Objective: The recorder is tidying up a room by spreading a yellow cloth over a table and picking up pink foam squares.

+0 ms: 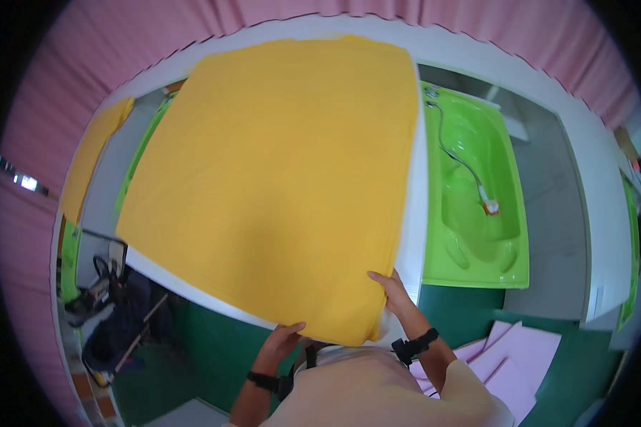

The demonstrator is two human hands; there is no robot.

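A large yellow sheet (278, 156) lies spread over a white table (406, 238), whose top shows along the right and front left sides. At the sheet's near edge, my left hand (283, 341) pinches it with the thumb on top and the other fingers partly hidden. My right hand (393, 290) is closed on the sheet's right edge close to the near corner, its fingers mostly underneath. Faint creases cross the yellow surface, and the near right corner hangs over the table's edge. Black bands circle both wrists.
Right of the table sits a green tub (477, 185) with a shower hose (450, 149). Pink panels (513, 356) lie on the green floor at my right. A dark stroller-like object (114, 306) stands at the left. Pink curtains (149, 43) hang behind.
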